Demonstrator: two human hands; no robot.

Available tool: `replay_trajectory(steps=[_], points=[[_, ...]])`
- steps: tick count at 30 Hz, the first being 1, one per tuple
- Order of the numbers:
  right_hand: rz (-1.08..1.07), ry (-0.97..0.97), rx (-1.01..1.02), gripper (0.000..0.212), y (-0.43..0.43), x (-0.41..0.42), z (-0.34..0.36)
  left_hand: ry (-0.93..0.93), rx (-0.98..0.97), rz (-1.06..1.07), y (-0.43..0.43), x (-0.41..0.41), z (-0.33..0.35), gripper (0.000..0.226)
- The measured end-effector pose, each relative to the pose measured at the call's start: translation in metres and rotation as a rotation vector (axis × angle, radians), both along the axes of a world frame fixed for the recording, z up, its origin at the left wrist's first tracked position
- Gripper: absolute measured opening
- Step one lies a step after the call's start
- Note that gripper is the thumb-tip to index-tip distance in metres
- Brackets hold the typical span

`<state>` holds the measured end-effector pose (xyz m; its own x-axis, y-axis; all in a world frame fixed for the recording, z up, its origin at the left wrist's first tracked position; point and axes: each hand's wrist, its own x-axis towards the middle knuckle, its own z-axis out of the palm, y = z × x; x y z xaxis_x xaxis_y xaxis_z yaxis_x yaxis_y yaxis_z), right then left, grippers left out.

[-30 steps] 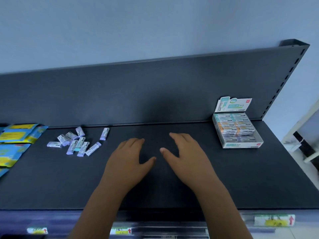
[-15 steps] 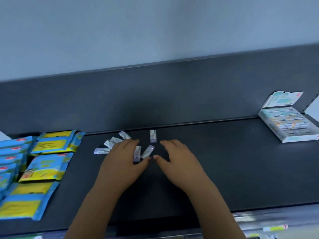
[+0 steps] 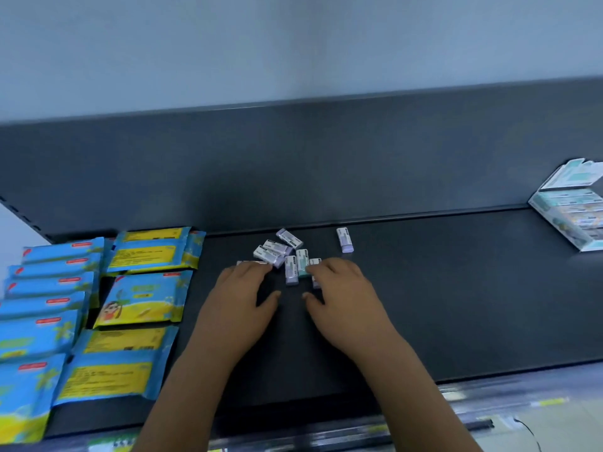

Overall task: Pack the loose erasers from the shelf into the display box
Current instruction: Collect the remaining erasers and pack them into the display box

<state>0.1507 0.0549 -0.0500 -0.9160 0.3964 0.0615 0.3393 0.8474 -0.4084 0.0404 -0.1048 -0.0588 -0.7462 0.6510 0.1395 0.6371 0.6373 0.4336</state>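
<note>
Dark grey shelf (image 3: 456, 305) lies under both your hands. Your left hand (image 3: 243, 298) rests flat on it, fingers loose and a little spread, holding nothing. Its tips touch an eraser at the left edge of the heap. Your right hand (image 3: 346, 301) rests flat too, fingers loose, holding nothing. Its tips cover part of an eraser at the right edge of the heap. Your thumbs point at each other with a gap between them. The erasers (image 3: 284, 252) lie in a small heap just past your fingers, some on top of others. A lone eraser (image 3: 345, 239) lies near the heap, to its right. The box (image 3: 574, 216) sits far off at the right edge, lid up, with rows of erasers inside. Blue and yellow packs (image 3: 143, 252) lie on the left of the shelf.
</note>
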Motion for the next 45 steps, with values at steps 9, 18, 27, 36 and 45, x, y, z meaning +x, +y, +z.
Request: replay_trajectory(steps=[9, 18, 27, 36, 45], points=[[-0.005, 0.124, 0.093, 0.036, -0.018, -0.005, -0.011, 0.034, 0.018, 0.034, -0.005, -0.014, -0.002, 0.044], [0.056, 0.133, 0.131, 0.047, -0.023, -0.016, -0.019, 0.059, 0.032, 0.036, -0.013, -0.028, -0.007, 0.042], [0.099, 0.194, 0.174, 0.047, -0.022, -0.021, -0.017, -0.008, 0.086, 0.050, -0.017, -0.035, -0.012, 0.055], [0.125, 0.096, 0.184, 0.057, -0.021, -0.019, -0.020, -0.055, 0.029, 0.047, -0.025, -0.046, -0.009, 0.038], [0.051, 0.131, 0.249, 0.011, -0.016, -0.016, -0.022, -0.007, 0.081, 0.049, -0.021, -0.043, -0.010, 0.037]])
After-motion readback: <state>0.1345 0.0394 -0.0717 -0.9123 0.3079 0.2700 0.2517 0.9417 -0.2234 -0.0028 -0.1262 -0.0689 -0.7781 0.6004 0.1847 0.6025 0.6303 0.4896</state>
